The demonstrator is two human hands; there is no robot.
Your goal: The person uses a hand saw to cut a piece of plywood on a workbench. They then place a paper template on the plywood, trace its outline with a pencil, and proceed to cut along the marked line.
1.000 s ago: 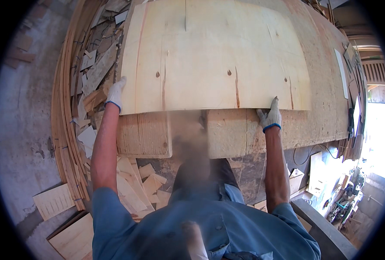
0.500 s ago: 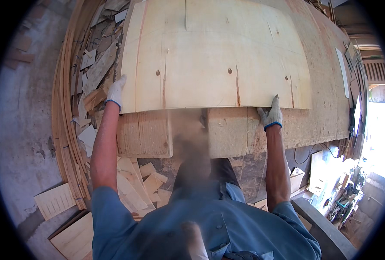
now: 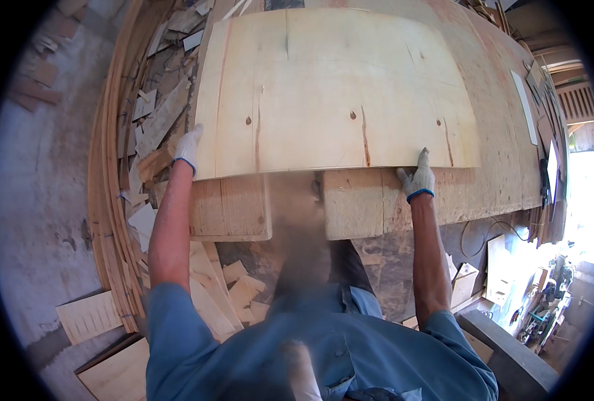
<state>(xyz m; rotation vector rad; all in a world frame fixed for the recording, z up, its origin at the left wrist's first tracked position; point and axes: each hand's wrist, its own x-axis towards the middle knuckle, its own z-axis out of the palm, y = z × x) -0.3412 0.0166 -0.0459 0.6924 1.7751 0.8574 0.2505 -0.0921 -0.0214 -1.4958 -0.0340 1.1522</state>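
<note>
A large pale plywood sheet (image 3: 323, 87) with knots and brown cracks lies in front of me over a wooden worktable (image 3: 497, 160). My left hand (image 3: 188, 147), in a white knit glove, grips its left edge close to the near corner. At the near edge, toward the right, my right hand (image 3: 418, 179) holds the sheet, also gloved. Its thumb lies on top, and the other fingers are partly hidden below the edge. Between my arms, a notch splits the table's near side, with a blurred dusty shape in it.
Long wood strips (image 3: 103, 200) run bundled along the left. Offcuts (image 3: 160, 120) are heaped between them and the table, and more scraps (image 3: 243, 287) lie on the floor near my legs. Narrow boards (image 3: 550, 160) lean at the table's right end. Cluttered machinery (image 3: 544, 301) stands lower right.
The plywood sheet has come slightly toward me and turned a little, so its far edge now shows. My left hand moved slightly right and nearer with it; my right hand barely shifted.
</note>
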